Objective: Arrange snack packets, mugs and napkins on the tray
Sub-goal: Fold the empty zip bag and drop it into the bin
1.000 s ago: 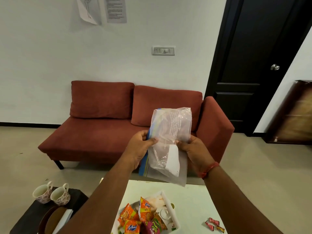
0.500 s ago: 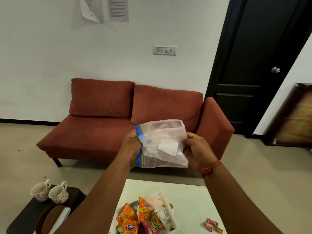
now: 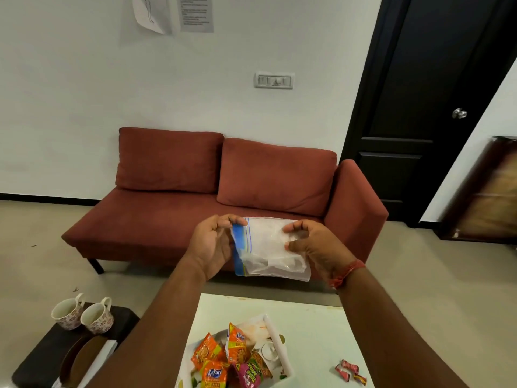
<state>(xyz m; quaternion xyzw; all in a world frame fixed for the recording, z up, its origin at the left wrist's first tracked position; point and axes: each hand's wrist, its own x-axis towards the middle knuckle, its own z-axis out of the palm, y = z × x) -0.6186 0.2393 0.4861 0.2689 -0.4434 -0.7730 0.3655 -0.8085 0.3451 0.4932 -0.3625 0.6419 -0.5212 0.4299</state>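
Clear plastic zip bag (image 3: 272, 246) hangs in mid-air above the white surface (image 3: 316, 320), left hand (image 3: 214, 245) pinching its blue seal end, right hand (image 3: 310, 243) clamped on the far side, likely to get at the white napkins inside. Snack packets (image 3: 223, 359) already fill the tray (image 3: 281, 343); mugs (image 3: 82, 315) wait on the stool (image 3: 36, 357).

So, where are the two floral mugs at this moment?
In the head view, the two floral mugs stand side by side on a dark low table at the lower left, left of the white table with the tray.
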